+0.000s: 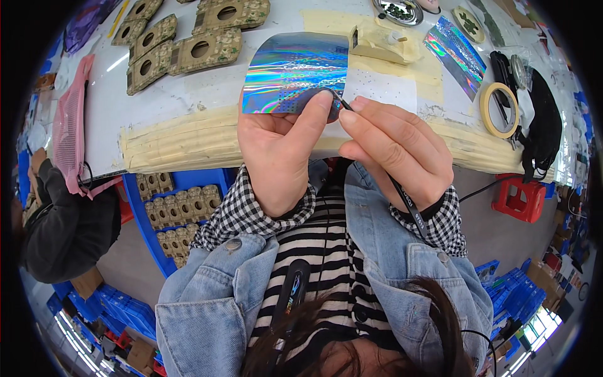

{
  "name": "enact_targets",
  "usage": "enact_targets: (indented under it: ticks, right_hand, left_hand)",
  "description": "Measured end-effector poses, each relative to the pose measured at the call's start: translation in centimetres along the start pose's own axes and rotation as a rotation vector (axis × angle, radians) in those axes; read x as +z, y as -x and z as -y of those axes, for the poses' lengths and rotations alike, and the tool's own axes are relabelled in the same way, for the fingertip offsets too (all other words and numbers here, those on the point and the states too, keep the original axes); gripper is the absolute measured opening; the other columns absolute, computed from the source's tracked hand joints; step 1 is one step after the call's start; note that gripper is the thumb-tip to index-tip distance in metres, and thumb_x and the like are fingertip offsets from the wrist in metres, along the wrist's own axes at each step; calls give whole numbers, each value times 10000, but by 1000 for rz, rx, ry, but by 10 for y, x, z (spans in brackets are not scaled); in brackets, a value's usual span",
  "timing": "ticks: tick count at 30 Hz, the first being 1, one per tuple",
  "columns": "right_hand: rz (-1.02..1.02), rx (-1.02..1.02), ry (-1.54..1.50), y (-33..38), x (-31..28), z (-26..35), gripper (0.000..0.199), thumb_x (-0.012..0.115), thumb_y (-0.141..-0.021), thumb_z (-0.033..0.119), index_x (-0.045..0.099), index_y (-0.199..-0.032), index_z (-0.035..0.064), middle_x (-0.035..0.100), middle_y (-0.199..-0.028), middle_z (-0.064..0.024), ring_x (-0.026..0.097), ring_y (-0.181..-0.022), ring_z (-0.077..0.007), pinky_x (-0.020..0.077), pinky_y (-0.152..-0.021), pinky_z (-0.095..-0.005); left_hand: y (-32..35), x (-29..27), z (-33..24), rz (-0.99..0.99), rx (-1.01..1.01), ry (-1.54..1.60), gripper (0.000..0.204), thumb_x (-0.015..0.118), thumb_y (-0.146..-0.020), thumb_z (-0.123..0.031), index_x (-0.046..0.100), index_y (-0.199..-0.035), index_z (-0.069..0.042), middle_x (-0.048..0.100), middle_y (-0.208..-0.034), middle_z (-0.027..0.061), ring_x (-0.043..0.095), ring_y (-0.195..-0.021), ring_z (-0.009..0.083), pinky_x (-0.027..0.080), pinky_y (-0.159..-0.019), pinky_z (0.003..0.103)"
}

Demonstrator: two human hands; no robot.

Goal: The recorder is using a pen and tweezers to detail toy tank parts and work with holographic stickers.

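Observation:
My left hand (pixel 276 154) is closed on a shiny holographic sheet (pixel 295 60), with the thumb on its front near the lower right corner. Rows of small dark marks run across the lower part of the sheet. Pinched in my right hand (pixel 405 141) is a pair of black tweezers (pixel 402 193), slanting up to the left. Their tips meet the sheet's lower right edge beside my left thumb; whether anything is between them is too small to tell. Behind the sheet lies white paper (pixel 402 90) with tiny dark specks.
Several camouflage-patterned housings (pixel 207 51) with round holes lie at the far left. A tape-covered block (pixel 383 45), another holographic sheet (pixel 455 56) and a tape roll (pixel 483 112) are to the right. Below the table's edge, a blue tray (pixel 146 217) holds more housings. Another person's dark sleeve (pixel 75 220) is at left.

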State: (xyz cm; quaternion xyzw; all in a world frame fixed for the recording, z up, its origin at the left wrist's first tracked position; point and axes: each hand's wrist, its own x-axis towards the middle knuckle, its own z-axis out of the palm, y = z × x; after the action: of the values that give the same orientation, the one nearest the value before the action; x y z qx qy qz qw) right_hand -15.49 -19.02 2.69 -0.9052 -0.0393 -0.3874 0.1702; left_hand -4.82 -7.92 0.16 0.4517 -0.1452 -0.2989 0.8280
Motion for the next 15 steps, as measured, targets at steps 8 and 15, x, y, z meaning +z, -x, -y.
enact_targets:
  ticks: [8, 15]
  right_hand:
    - [10, 17, 1, -1, 0, 2, 358, 769, -657, 118, 672, -979, -5, 653, -884, -127, 673, -812, -264, 577, -665, -333]
    - [51, 77, -37, 1, -2, 5, 374, 761, -693, 93, 664, -1045, 13, 657, -956, -136, 658, -869, -263, 550, -727, -330]
  left_hand:
    - [2, -2, 1, 23, -5, -22, 189, 582, -870, 32, 594, -1056, 6, 657, -988, 94, 630, -886, 149, 506, -800, 277]
    - [2, 0, -1, -7, -16, -26, 191, 617, -843, 39, 594, -1032, 20, 660, -953, 90, 636, -838, 138, 519, -757, 259]
